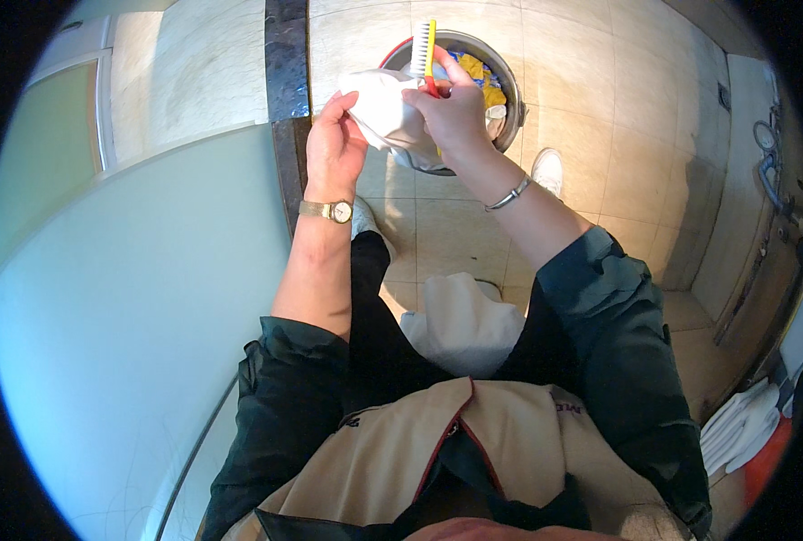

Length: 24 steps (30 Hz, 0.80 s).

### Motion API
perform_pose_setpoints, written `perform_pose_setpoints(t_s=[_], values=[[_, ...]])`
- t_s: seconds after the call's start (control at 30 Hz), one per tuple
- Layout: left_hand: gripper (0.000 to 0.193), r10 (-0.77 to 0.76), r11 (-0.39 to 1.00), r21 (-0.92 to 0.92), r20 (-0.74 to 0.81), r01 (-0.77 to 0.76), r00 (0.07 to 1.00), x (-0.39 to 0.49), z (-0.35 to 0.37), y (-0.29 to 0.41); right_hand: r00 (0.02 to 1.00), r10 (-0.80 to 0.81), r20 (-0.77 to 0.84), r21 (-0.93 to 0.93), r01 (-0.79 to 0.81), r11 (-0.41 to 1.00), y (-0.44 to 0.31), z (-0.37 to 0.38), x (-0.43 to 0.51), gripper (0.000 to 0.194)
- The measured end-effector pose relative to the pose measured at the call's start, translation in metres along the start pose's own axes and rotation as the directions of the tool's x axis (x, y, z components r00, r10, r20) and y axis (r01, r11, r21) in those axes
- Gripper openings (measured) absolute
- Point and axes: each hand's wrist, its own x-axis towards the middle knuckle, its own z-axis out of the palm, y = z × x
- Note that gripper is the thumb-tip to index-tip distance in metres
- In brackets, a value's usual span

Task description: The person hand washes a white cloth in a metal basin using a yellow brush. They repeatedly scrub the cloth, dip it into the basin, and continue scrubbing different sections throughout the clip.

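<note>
My left hand (339, 138) pinches the left side of a white cloth (386, 108) between thumb and fingers. On the cloth's right side is my right hand (457, 111), which also holds a scrub brush (430, 57) with white bristles and a yellow and red body. The brush stands out above the fingers, its bristles facing left. Cloth and hands are over a round bucket (509, 81), whose lower left part they hide. Inside the bucket lies yellow and blue fabric (481, 71), with a paler cloth (494, 122) near its right wall.
A white cloth (469, 324) hangs or lies between my legs. Frosted glass (137, 270) fills the left side, beside a dark stone strip (286, 61). Shoes stand on the tiled floor (570, 88) near the bucket. Pipes (770, 179) run along the right wall, with folded white cloths (739, 422) lower right.
</note>
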Motion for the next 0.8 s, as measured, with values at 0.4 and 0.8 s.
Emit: perform_pose_setpoints(t_s=[0.4,0.8], values=[[0.048,-0.058,0.906,-0.398,0.217,0.142,0.974,0.007,-0.007,-0.002,0.967,-0.117,0.228,-0.077,0.138,0.988,-0.006,0.001,-0.021,0.068],[0.05,-0.091,0.769,-0.502,0.527,0.396,0.845,-0.005,0.004,-0.004,0.869,-0.321,0.378,-0.587,0.493,0.642,-0.008,0.004,-0.038,0.047]])
